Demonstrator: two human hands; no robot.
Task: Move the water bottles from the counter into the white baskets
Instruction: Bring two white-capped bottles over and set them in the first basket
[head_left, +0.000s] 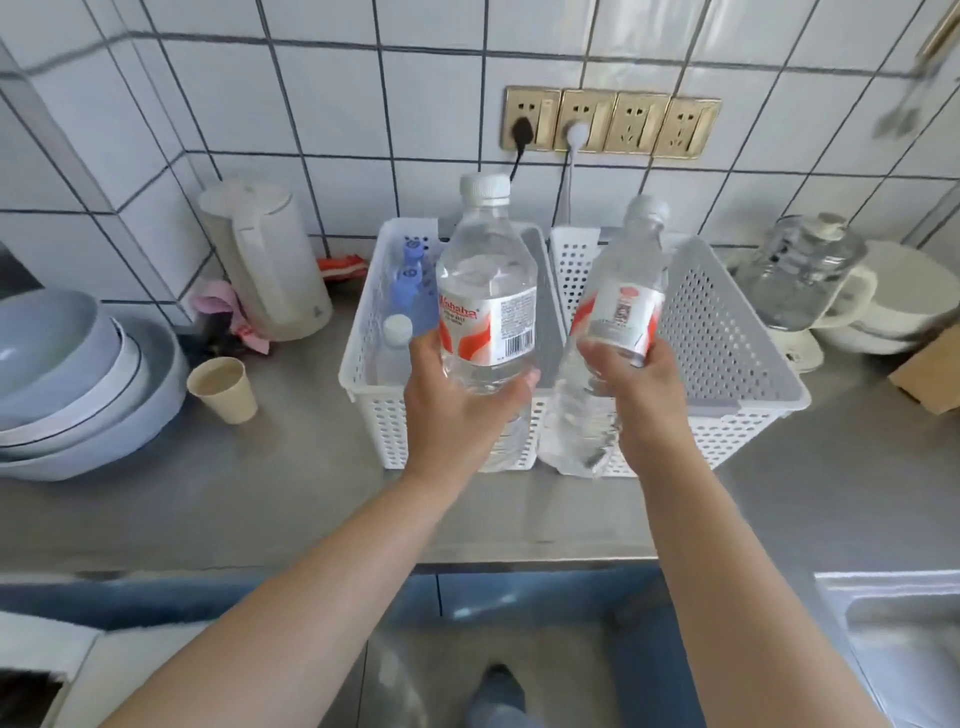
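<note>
Two ribbed clear bottles (487, 291) (plastic), gripped

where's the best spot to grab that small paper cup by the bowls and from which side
Grip the paper cup around its mid wall, coming from the front right: it stands upright and open-topped, and the stacked bowls crowd its left. Squeeze gently; the thin wall probably dents.

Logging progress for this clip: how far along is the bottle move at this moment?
Partly done. The left basket already holds several bottles. In hand: the left hand grips one water bottle and the right hand grips a second bottle, both held above the baskets. Left: setting these two in. The right basket shows no bottles, and none stand on the counter.
</note>
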